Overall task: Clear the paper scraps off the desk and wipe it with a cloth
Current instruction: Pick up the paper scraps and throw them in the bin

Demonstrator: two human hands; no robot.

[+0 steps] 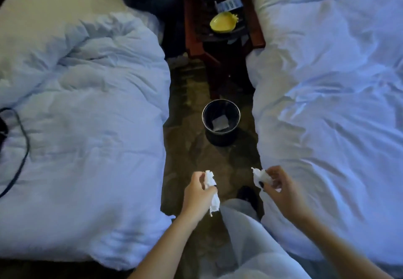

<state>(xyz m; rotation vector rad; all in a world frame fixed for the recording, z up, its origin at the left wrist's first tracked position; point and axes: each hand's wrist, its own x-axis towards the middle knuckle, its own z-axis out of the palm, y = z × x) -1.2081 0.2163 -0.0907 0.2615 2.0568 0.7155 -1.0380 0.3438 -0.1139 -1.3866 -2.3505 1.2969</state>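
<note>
We are clearing scraps, left hand (196, 193) and right hand (283, 193) each pinching a paper wad (210, 180); next we must reach the bin (220, 140) and release.

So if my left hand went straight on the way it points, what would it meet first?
Probably the black bin ahead; nothing shows between it and your left hand, gripping a paper scrap, though depth is unclear.

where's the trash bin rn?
Head view, centre: the black bin stands on the floor in the aisle between the left bed and the right bed, ahead of the left hand and the right hand.
</note>
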